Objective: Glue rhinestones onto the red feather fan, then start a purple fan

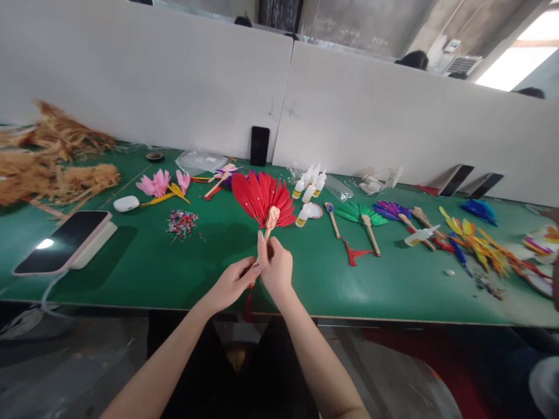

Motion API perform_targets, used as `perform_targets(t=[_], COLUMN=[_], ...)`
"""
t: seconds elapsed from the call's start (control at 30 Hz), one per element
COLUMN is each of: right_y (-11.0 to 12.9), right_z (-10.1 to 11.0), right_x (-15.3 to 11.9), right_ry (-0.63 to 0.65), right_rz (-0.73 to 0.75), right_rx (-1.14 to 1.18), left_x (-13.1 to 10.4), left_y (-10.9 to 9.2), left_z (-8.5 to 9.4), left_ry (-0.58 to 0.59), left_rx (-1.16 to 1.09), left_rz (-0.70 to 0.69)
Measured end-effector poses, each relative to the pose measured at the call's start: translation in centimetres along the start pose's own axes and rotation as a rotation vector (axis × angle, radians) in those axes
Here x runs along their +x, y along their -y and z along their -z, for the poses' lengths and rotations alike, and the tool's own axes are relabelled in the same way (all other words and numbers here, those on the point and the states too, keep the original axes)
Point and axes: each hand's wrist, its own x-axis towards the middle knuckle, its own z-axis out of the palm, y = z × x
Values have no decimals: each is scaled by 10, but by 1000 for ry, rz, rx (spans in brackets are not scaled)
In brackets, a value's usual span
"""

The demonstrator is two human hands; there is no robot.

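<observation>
A red feather fan point(265, 198) with small pale beads stands upright in front of me, above the green table. Its wooden handle runs down between my hands, and a red tassel point(248, 305) dangles below. My right hand point(278, 267) is closed around the handle. From the other side, my left hand point(238, 282) pinches the lower handle, its fingertips against the right hand. White glue bottles point(311, 181) with yellow labels stand just right of the fan. Left of it lies a heap of colourful beads point(182, 224).
A phone on a stand point(65, 241) sits at the left, near dried brown fibres point(65, 174). Pink feathers point(155, 185) lie behind the beads. Rightward are a green feather fan point(362, 214), a purple fan point(392, 210) and yellow feathers point(474, 238). A white partition point(174, 81) borders the back.
</observation>
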Motion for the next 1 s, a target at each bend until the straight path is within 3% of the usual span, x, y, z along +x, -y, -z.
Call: perform_targets(t=[0.2,0.3,0.37,0.53,0.67,0.77,0.87,0.9,1.0], right_y=[-19,-18,-13,-2,-7,-13,-14,-13,-7], right_z=[-2,-1,0,3,10,18,22,23,25], right_x=[5,13,18,21,18,14,8,5,-4], right_ry=[160,288,292,200,190,183,207,217,252], right_rz=[-123,-174,-181,-228,-244,-233,-212,-210,-213], right_rx=[583,968,1130,1251,1194,1129,1065,1051,1024], left_x=[-1,-3,-4,-5,-7,-8,-3,1,20], left_y=[-4,-5,-4,0,-5,-26,-66,-82,-124], left_z=[-3,-3,-5,-8,12,43,71,76,81], left_ry=[8,7,19,58,23,-192,-442,-470,-401], left_rx=[22,44,58,114,199,288,380,407,514], left_rz=[-25,-29,-26,-5,8,-43,-182,-225,-289])
